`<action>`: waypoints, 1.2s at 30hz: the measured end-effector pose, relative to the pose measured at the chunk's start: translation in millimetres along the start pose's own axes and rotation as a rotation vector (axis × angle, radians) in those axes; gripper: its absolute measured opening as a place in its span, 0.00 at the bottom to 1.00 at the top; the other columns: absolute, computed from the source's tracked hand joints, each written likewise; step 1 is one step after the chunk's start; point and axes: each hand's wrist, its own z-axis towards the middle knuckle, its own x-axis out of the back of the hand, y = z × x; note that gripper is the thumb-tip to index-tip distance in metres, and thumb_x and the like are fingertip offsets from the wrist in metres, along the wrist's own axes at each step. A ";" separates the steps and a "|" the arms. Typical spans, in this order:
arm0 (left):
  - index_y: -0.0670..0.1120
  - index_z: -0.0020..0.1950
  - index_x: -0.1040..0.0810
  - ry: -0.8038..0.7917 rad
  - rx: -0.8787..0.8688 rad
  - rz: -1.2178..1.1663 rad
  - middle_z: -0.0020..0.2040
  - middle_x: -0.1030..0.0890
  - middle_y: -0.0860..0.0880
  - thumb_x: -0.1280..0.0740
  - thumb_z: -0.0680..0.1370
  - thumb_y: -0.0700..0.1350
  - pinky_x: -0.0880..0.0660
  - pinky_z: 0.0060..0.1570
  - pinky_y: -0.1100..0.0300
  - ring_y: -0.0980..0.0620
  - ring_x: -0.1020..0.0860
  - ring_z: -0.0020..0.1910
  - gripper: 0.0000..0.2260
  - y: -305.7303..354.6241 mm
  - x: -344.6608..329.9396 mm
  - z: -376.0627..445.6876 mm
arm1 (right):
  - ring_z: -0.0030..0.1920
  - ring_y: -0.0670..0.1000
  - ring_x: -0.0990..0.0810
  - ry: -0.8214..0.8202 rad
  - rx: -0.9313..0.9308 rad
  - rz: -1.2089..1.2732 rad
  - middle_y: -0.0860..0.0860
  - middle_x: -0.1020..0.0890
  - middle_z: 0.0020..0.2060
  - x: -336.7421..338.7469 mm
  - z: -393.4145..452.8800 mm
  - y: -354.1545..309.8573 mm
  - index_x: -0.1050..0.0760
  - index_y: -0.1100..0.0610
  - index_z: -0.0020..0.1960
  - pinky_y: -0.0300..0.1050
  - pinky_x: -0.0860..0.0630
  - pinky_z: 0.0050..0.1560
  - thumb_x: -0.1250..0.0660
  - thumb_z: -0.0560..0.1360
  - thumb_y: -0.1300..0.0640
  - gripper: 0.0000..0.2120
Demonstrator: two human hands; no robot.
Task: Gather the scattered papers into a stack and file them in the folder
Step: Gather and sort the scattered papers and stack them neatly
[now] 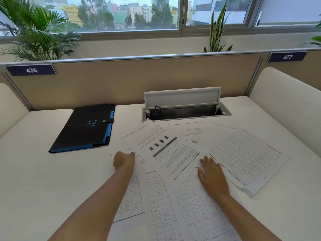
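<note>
Several printed papers [166, 153] lie fanned and overlapping across the middle of the white desk [43, 180]. A sheet with text and a dark bar chart lies on top, and table sheets [243, 157] spread to the right and toward me. A black folder [85, 129] with blue inner edges lies closed with its snap strap fastened, at the back left. My left hand [123, 160] is curled at the left edge of the top sheets, fingers touching a paper's edge. My right hand [212, 174] rests flat with fingers spread on the papers at the right.
An open cable hatch [184, 110] with its lid raised sits in the desk just behind the papers, with a black plug inside. A beige partition [139, 80] with labels 476 and 477 closes off the back. White side dividers stand left and right. Plants stand behind.
</note>
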 end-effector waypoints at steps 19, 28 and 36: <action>0.40 0.62 0.39 0.050 0.223 0.230 0.63 0.32 0.41 0.25 0.65 0.57 0.33 0.61 0.51 0.45 0.32 0.60 0.37 47.2 -45.0 12.8 | 0.76 0.47 0.49 0.006 -0.006 -0.002 0.48 0.42 0.75 -2.2 1.3 2.0 0.42 0.52 0.74 0.44 0.57 0.74 0.47 0.80 0.48 0.23; 0.39 0.60 0.31 0.097 0.205 0.247 0.62 0.29 0.40 0.29 0.70 0.55 0.33 0.61 0.50 0.44 0.30 0.60 0.27 40.7 -48.5 20.3 | 0.75 0.48 0.48 0.015 -0.003 0.018 0.49 0.41 0.75 -0.8 -0.1 0.2 0.41 0.53 0.73 0.44 0.57 0.75 0.46 0.79 0.49 0.23; 0.41 0.58 0.27 -0.097 -0.043 -0.013 0.58 0.22 0.40 0.36 0.76 0.46 0.28 0.58 0.42 0.38 0.24 0.54 0.13 30.7 -44.8 31.0 | 0.76 0.47 0.49 0.018 -0.009 -0.003 0.48 0.43 0.75 -1.0 -1.0 0.0 0.44 0.52 0.74 0.43 0.58 0.74 0.47 0.80 0.48 0.24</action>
